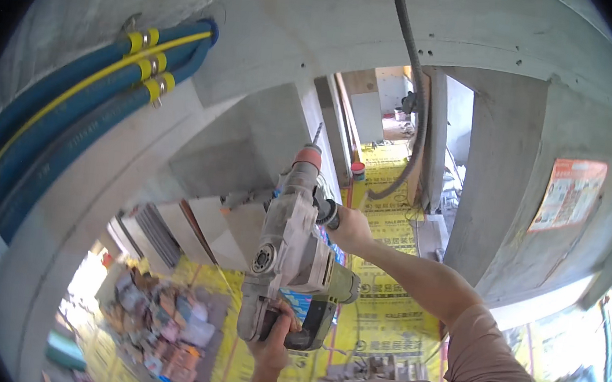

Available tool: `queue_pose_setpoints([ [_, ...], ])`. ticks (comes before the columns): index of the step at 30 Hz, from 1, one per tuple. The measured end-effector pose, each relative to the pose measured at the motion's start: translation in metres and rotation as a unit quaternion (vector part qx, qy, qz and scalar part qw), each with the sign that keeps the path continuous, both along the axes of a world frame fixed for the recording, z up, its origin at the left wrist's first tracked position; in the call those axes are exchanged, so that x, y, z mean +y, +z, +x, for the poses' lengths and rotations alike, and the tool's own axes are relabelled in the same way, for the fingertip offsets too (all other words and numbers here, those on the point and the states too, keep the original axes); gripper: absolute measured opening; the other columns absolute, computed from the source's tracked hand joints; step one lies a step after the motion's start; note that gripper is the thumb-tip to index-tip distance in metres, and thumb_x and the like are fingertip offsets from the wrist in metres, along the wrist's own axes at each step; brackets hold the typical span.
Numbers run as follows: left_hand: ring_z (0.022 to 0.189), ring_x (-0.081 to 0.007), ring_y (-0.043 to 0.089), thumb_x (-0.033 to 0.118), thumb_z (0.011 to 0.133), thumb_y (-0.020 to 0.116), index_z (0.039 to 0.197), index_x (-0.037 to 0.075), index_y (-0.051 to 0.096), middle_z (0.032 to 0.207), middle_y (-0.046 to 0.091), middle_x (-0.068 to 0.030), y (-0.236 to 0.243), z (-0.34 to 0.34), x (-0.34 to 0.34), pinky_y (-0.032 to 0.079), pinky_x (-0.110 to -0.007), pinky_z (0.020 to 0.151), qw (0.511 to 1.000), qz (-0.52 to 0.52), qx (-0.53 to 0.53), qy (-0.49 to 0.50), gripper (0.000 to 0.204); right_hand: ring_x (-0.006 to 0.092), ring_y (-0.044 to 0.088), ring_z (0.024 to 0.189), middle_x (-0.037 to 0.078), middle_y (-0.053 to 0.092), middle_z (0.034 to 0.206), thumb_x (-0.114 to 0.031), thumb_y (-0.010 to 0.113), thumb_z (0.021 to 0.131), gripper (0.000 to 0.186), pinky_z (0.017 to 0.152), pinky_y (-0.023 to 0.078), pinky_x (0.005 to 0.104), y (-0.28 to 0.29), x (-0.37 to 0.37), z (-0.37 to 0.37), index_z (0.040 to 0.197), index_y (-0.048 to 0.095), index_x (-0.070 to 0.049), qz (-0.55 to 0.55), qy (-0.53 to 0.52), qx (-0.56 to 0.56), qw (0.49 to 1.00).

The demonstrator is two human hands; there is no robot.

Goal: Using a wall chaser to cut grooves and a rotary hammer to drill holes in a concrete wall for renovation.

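Observation:
A dusty grey-and-green rotary hammer drill [291, 226] is held up in the middle of the view, its red chuck collar [308, 156] and thin drill bit [318, 133] pointing up and away. My right hand [350, 230] wraps round the black side handle, with the arm bent in from the right. Lower down, my left hand [270, 344] is closed round the rear grip; whether a finger presses the trigger is hidden. Beyond the bit tip lies a grey concrete beam [259, 61], and I see no contact between them.
Blue pipes [70, 113] with yellow clamps run along the upper left. A dark corrugated conduit [414, 61] hangs at the upper middle. Yellow sheeting [398, 303] covers the floor below, with a rubble pile [161, 317] at the lower left. An orange poster [569, 194] is on the right wall.

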State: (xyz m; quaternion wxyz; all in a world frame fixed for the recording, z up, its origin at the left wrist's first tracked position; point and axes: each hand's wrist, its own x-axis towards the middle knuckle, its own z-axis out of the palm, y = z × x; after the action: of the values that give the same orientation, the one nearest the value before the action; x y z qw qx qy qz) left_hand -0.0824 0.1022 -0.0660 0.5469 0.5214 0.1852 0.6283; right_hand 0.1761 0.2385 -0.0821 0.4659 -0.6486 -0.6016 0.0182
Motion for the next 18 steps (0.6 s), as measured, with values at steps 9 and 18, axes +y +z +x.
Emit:
queue_pose_setpoints([
  [9,0.057,-0.0110,0.053,-0.004,0.087,0.058,0.098,-0.002,0.058,0.079,0.059,-0.0058,0.110,-0.036,0.069,0.046,-0.027,0.054,0.991,0.126,0.037,0.002,0.011,0.0422,0.065,0.089,0.022,0.069,0.088,-0.022,0.069,0.077,0.028,0.079,0.052,0.0512,0.114,0.052,-0.061,0.103,0.066,-0.011,0.075,-0.053,0.060,0.994],
  [18,0.058,-0.0146,0.054,0.001,0.085,0.065,0.094,0.001,0.060,0.079,0.060,-0.0069,0.180,0.020,0.092,0.048,-0.031,0.053,0.983,0.169,0.074,0.014,0.010,0.0424,0.064,0.102,0.024,0.068,0.100,-0.015,0.054,0.086,0.025,0.087,0.050,0.0506,0.157,0.084,-0.020,0.107,0.066,-0.009,0.086,-0.093,0.108,0.986],
])
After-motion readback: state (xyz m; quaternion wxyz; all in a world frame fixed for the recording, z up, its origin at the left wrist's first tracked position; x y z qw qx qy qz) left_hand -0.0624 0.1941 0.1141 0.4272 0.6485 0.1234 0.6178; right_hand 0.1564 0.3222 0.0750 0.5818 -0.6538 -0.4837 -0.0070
